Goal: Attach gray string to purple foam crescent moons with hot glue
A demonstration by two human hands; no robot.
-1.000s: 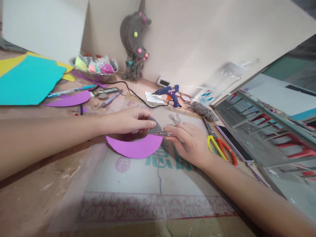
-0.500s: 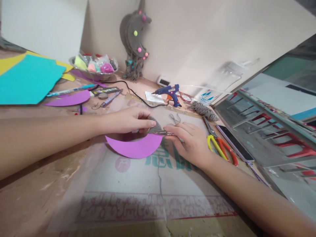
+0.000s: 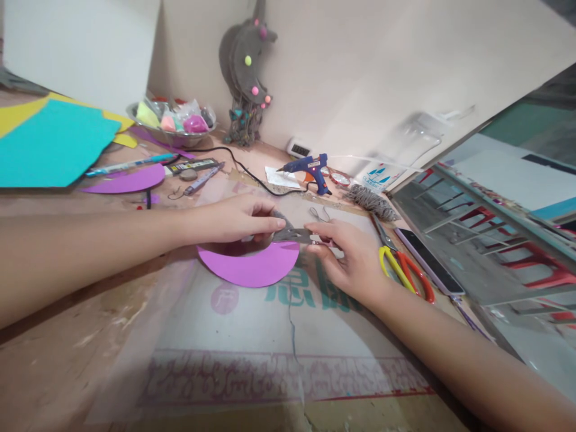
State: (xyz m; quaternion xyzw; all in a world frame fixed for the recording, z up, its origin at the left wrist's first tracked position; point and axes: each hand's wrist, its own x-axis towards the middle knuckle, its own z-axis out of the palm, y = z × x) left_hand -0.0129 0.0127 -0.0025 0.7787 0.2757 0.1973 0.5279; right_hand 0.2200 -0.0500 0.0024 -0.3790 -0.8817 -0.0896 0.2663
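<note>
Soft indoor light, shadow behind gray crescent (image 3: 245,77), shade beneath left hand (image 3: 238,217), slight haze, stretched edges

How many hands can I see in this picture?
2: the left hand, holding a grey piece, and the right hand, holding a small tool.

"CLASSIC" on the clear container (image 3: 398,153)

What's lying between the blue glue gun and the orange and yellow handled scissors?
A grey yarn bundle lies between the glue gun and those scissors in the head view.
</note>
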